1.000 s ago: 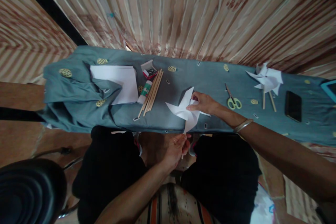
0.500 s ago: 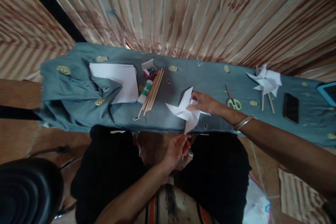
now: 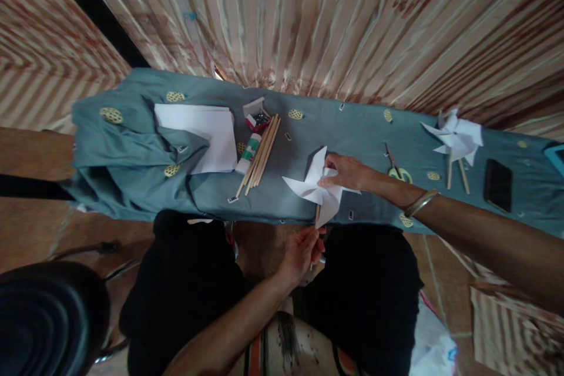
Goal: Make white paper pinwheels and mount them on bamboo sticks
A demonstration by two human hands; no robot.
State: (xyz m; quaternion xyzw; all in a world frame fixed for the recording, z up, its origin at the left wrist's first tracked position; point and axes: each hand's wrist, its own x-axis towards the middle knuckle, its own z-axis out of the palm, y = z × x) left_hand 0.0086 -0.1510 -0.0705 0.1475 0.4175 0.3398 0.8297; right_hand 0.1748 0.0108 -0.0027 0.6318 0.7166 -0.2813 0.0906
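Observation:
A white paper pinwheel (image 3: 312, 191) with pointed blades lies over the front part of the cloth-covered table. My right hand (image 3: 346, 172) is closed at its middle, thumb and fingers pinching the folded paper there. Below the blades a thin wooden stick (image 3: 317, 215) runs down past the table's front edge. My left hand (image 3: 303, 251) is wrapped round this stick, above my lap. Whether a pin joins paper and stick is hidden by my right fingers.
Left of the pinwheel lie wooden sticks (image 3: 261, 158), a glue stick (image 3: 249, 153), a small box of pins (image 3: 257, 116) and white paper sheets (image 3: 215, 138). To the right are scissors (image 3: 399, 173), finished pinwheels (image 3: 458, 135) and a phone (image 3: 498, 184). A striped curtain (image 3: 282, 23) hangs behind.
The whole view has shifted slightly, with things sitting a little further right. The pinwheel has turned slightly, and more of its stick shows below the blades. Both hands keep their hold.

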